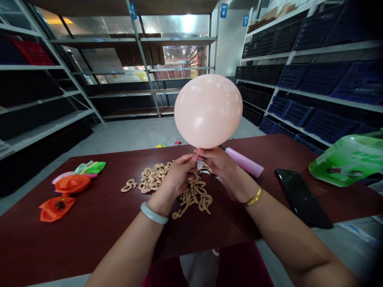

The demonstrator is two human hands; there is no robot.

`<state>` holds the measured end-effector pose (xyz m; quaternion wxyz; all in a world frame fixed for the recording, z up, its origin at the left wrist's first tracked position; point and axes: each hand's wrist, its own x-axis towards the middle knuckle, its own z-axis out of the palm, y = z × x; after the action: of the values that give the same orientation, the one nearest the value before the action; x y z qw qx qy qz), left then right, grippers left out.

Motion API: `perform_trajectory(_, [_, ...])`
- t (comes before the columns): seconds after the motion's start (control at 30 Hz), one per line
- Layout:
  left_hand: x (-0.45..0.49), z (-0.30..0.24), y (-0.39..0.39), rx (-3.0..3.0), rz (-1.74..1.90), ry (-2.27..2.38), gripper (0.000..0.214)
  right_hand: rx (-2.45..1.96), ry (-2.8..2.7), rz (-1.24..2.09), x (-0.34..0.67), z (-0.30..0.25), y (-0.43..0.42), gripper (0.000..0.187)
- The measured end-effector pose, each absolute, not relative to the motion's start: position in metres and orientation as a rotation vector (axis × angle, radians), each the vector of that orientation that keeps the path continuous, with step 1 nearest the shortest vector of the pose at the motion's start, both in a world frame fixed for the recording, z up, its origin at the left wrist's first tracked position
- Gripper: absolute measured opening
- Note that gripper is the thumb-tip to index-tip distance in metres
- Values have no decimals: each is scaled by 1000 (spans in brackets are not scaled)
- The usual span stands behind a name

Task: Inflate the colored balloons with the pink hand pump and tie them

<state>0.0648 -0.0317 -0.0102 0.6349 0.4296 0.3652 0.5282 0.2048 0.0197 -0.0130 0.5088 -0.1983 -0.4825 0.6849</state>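
Observation:
A pale pink inflated balloon (208, 111) stands upright above the table, its neck pointing down between my hands. My left hand (181, 171) pinches the lower end of the neck, near a small whitish piece. Just beneath the balloon's body, my right hand (216, 159) has its fingers closed on the neck. Both hands hover over a pile of beige curled, cord-like pieces (154, 177), whose kind I cannot make out. More such pieces lie under and in front of my hands. A pink cylinder (244, 161) lies beside my right hand, its dark end partly hidden.
Orange flat balloons (72, 183) and a green one (97, 167) lie on the dark red table (98, 239) at left. At right are a black phone (302, 197) and a green-and-white pouch (347, 159). Shelves with dark blue crates (323, 79) stand beyond.

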Motion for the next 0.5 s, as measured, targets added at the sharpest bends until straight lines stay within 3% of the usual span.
perform_trajectory(0.2, [65,-8,-37,1490,1527,1104,7,-529,-1220,1536,202,-18,24,31])
perform_trajectory(0.37, [73,-15,-41,1512,1529,1104,21,-511,-1247,1435,198,-13,16,43])
perform_trajectory(0.5, [76,-14,-42,1280,1466,991,38,-482,-1322,1513,200,-11,11,23])
